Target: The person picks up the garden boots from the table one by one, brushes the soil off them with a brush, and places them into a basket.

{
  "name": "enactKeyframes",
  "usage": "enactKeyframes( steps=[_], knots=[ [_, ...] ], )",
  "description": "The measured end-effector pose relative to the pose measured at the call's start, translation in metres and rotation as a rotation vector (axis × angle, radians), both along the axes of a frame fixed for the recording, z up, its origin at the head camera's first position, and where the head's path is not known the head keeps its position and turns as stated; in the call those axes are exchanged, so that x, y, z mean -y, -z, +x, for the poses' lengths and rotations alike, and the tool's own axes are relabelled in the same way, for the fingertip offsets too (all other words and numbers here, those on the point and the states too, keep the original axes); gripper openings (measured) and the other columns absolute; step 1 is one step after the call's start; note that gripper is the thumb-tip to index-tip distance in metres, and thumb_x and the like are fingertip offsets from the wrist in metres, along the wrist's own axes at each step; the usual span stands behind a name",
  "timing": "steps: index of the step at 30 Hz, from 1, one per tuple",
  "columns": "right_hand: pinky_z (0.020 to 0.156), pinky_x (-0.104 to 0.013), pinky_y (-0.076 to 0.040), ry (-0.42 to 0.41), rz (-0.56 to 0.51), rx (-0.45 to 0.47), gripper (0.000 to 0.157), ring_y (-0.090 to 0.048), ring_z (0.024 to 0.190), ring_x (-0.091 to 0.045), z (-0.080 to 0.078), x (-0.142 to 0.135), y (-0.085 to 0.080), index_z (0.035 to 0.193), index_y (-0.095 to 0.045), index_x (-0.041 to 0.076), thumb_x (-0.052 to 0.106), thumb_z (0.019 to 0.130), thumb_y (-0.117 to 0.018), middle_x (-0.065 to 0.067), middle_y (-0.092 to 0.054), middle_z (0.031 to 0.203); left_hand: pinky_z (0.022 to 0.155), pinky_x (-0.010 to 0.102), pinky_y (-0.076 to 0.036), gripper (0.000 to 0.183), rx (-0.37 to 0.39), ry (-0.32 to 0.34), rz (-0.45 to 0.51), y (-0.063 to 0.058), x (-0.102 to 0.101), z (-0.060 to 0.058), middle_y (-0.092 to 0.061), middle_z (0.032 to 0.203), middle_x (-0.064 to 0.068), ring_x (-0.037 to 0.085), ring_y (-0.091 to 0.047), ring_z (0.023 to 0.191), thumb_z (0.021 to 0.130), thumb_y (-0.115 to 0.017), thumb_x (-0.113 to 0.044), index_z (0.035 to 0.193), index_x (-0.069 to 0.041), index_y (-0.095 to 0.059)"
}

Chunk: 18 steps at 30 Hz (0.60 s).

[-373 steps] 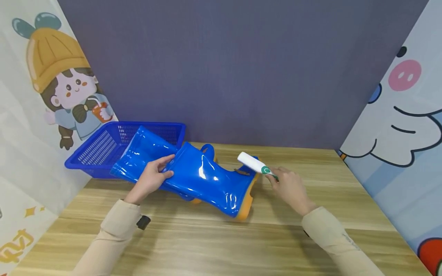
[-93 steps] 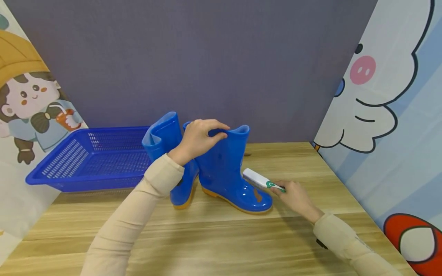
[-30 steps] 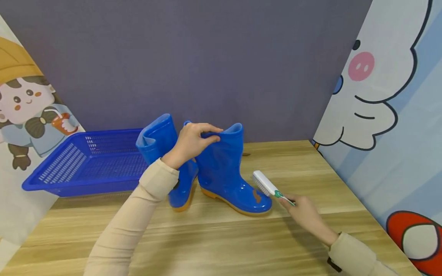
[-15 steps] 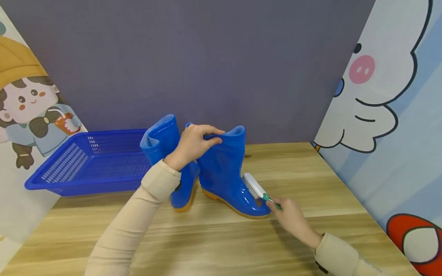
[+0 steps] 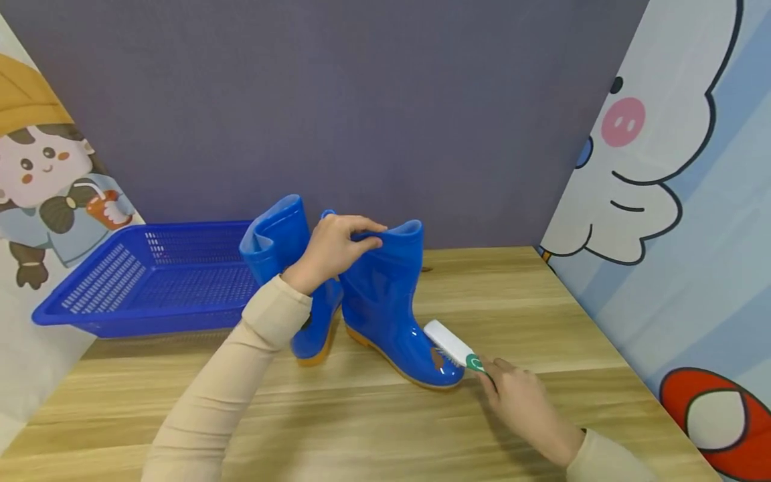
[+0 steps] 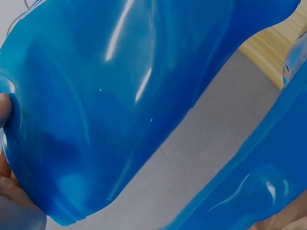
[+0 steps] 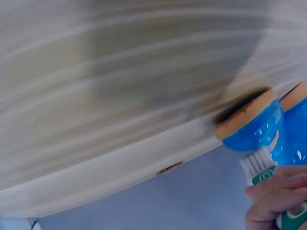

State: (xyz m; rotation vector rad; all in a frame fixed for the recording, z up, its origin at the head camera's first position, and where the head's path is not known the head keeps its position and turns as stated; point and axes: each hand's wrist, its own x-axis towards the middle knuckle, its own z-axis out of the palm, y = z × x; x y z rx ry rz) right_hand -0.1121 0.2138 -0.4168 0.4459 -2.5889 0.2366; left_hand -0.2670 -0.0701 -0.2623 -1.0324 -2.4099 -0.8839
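Blue boot [image 5: 385,294] stood upright on table [image 5: 361,428], shaft axis near vertical, toe [image 5: 448,378] pointed right and nearer. Rim [image 5: 405,229] pinched by left hand [image 5: 337,248]. Brush [image 5: 447,343] gripped in curled right hand [image 5: 524,402], long axis slanted, bristled end aimed far left beside brown patch [image 5: 437,359]. Handle's green butt [image 7: 293,217] shown by right wrist view, hidden in head view.

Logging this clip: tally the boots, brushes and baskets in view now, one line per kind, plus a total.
Boots: 2
Brush: 1
Basket: 1
Total: 4
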Motion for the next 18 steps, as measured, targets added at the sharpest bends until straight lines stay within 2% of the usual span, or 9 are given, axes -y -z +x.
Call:
enactKeyframes(
  steps=[2,5,9,11,14,18],
  knots=[
    [0.037,-0.016,-0.028,0.024,-0.011,0.004,0.025,-0.036,0.044,-0.001,0.001,-0.004,-0.002,0.096,-0.07,0.0,0.01,0.074,-0.074,0.001,-0.055,0.061,0.057,0.025,-0.048,0.021,-0.04,-0.004,0.017,0.0,0.001,0.001,-0.07,0.102,0.005,0.013,-0.065,0.07,0.086,-0.064,-0.018,0.106,-0.013,-0.07],
    [0.038,-0.018,-0.028,0.051,-0.106,0.093,0.023,-0.032,0.043,-0.001,-0.002,-0.01,-0.007,0.097,-0.069,-0.001,0.008,0.077,-0.072,0.003,-0.05,0.058,0.047,0.024,-0.04,0.019,-0.141,-0.018,0.05,0.0,0.0,0.0,-0.071,0.097,0.005,0.012,-0.062,0.061,0.084,-0.066,-0.016,0.102,-0.012,-0.072],
    [0.036,-0.016,-0.029,0.076,-0.277,0.267,0.024,-0.029,0.039,-0.001,-0.014,-0.012,-0.014,0.104,-0.066,-0.006,0.008,0.084,-0.064,0.004,-0.044,0.054,0.049,0.024,-0.045,0.017,-0.228,-0.057,0.089,0.0,-0.007,-0.001,-0.071,0.094,0.006,0.016,-0.067,0.069,0.084,-0.067,-0.014,0.099,-0.011,-0.073],
    [0.036,-0.017,-0.029,0.089,-0.353,0.325,0.025,-0.029,0.039,-0.002,-0.023,-0.009,-0.018,0.107,-0.064,-0.006,0.009,0.088,-0.06,0.004,-0.042,0.053,0.057,0.025,-0.051,0.017,-0.225,-0.082,0.097,0.0,-0.01,-0.001,-0.071,0.095,0.006,0.018,-0.068,0.077,0.084,-0.066,-0.015,0.099,-0.011,-0.073],
    [0.036,-0.017,-0.028,0.083,-0.436,0.365,0.025,-0.03,0.039,-0.004,-0.039,-0.001,-0.022,0.108,-0.064,-0.005,0.011,0.09,-0.056,0.002,-0.043,0.053,0.066,0.029,-0.055,0.018,-0.202,-0.127,0.091,0.0,-0.013,0.0,-0.071,0.097,0.006,0.019,-0.068,0.082,0.084,-0.066,-0.017,0.101,-0.012,-0.072],
    [0.037,-0.016,-0.029,0.061,-0.426,0.364,0.027,-0.033,0.04,-0.005,-0.054,0.011,-0.02,0.11,-0.064,-0.004,0.014,0.09,-0.057,-0.001,-0.051,0.058,0.065,0.029,-0.055,0.02,-0.201,-0.142,0.045,-0.002,-0.017,0.003,-0.071,0.098,0.005,0.018,-0.068,0.082,0.084,-0.066,-0.018,0.103,-0.013,-0.072]
  ],
)
